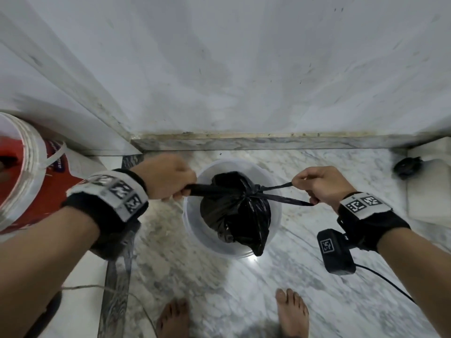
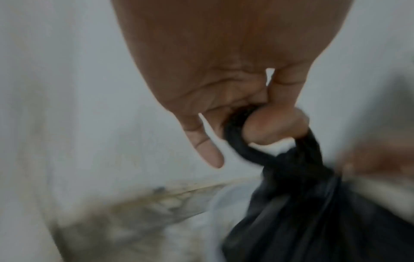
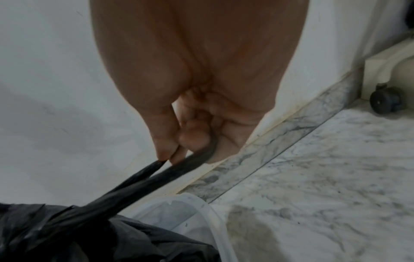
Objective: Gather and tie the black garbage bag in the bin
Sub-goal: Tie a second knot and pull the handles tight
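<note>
Two hands are at work, both pulling outward on twisted strips of the crumpled black plastic garbage bag (image 1: 234, 208), which sits inside the round translucent white plastic bin (image 1: 274, 215) on the marble floor (image 1: 317, 276) near the far wall. The left hand (image 1: 168, 176) has its fingers curled round the thick left strip (image 1: 197, 191); the left wrist view shows that strip wrapped about a bent finger. The right hand (image 1: 322, 184) pinches the thin looped right strip (image 1: 280, 191) between thumb and fingers (image 3: 170, 141). The strips cross at a knot (image 1: 255, 191) on top of the gathered bag mouth.

Assessment: gathering is done and the step in hand is cinching a knot. Whether this is a first or second throw cannot be told. The next move likely calls for a steady, even pull apart until the knot seats, then a second throw if needed. Thin film may stretch or tear under a sharp tug.

A red-and-white bucket (image 1: 22, 172) stands at the left.
</note>
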`<state>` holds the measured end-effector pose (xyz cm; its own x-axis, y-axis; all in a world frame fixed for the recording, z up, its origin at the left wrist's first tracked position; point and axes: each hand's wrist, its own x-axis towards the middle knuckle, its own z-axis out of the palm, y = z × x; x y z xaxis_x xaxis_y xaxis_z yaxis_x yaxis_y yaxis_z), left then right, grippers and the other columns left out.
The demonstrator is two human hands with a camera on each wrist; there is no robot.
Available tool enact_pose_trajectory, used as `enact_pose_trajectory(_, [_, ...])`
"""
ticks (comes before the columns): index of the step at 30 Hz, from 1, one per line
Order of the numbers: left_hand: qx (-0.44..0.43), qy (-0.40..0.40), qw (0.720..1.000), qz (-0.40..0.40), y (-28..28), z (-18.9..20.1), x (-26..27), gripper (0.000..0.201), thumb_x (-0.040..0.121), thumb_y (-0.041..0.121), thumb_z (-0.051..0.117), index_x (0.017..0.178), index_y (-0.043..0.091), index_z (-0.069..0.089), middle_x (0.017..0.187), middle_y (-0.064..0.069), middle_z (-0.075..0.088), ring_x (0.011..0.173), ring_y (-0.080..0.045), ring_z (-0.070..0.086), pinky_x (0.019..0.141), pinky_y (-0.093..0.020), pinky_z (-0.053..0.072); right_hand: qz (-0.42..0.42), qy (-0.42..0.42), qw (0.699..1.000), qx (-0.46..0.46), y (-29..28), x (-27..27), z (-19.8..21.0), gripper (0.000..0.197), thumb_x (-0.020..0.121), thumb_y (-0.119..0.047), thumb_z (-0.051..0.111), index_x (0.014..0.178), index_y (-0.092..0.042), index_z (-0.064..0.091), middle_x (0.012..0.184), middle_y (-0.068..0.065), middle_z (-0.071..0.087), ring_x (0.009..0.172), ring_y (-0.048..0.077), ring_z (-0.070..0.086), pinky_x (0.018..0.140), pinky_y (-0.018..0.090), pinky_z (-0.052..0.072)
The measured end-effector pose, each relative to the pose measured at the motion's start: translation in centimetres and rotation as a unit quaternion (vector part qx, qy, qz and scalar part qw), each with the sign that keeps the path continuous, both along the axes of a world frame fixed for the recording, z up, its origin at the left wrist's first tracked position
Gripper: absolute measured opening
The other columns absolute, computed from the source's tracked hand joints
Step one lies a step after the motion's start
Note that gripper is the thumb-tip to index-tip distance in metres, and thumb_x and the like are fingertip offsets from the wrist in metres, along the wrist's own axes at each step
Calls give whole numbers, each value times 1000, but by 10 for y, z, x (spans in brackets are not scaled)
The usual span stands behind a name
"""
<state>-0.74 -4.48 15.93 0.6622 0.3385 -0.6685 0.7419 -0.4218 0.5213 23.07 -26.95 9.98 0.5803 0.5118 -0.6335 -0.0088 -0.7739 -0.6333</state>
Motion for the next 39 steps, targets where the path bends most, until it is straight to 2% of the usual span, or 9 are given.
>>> enact_pose_trajectory(4, [249,119,922,-271,3,-16,0,20,84,32,53,101,21,52,84,3,60,69,-18,51,61,-34,44,109,-55,986,115,6,-11,8,13,88,-7,58,82,-17,52,59,2,42,53,16,39,54,31,39])
enact_pose_trajectory(8, [341,52,911,-227,6,-30,1,42,77,26,64,112,24,40,112,2,62,88,-26,64,71,-35,45,279,-183,932,143,15,-14,14,23,85,-1,57,80,-21,68,76,6,57,68,18,53,66,29,43])
enact_pose_trajectory(12, [446,64,884,-127,2,-24,13,13,82,33,55,85,22,60,84,2,65,72,-25,61,70,-34,41,387,-292,872,66,17,-20,21,27,82,-6,57,98,-17,75,104,4,58,93,25,58,75,35,48])
enact_pose_trajectory(18, [116,14,980,161,7,-12,28,21,70,27,64,59,9,63,75,-12,69,76,-31,63,71,-42,52,495,-322,806,35,13,-41,25,31,86,-41,57,78,-18,76,118,4,55,107,25,46,78,40,52])
enact_pose_trajectory(23, [-212,-122,900,360,-9,7,37,28,71,3,58,45,10,53,49,-3,50,50,-21,52,59,-32,49,501,-387,741,222,10,-65,29,36,92,-30,51,67,-12,70,125,8,57,116,26,43,102,34,36])
enact_pose_trajectory(26, [-285,-170,883,333,-23,10,38,20,76,3,55,58,8,46,53,-8,48,46,-21,58,67,-36,50,419,-249,839,241,19,-71,37,31,93,-21,53,73,-1,66,94,6,61,84,18,55,78,30,48])
enact_pose_trajectory(29, [-340,-251,828,368,-25,12,32,22,78,5,54,60,9,43,52,-7,48,46,-21,54,58,-32,54,20,103,981,162,28,-61,48,30,94,-24,53,83,3,60,73,3,64,43,15,56,40,22,46])
enact_pose_trajectory(33, [-394,-266,802,363,-24,15,25,14,80,18,50,73,6,55,72,-7,64,37,-15,47,45,-26,45,-176,349,909,146,27,-54,47,30,97,-32,46,113,-13,62,101,5,70,65,19,72,33,18,42])
enact_pose_trajectory(39, [-396,-151,867,262,-52,20,46,42,82,-4,36,110,7,66,107,-18,68,51,-19,67,39,-24,49,-141,518,809,241,31,-73,41,43,96,-37,39,131,-15,54,120,2,62,103,29,62,86,56,54])
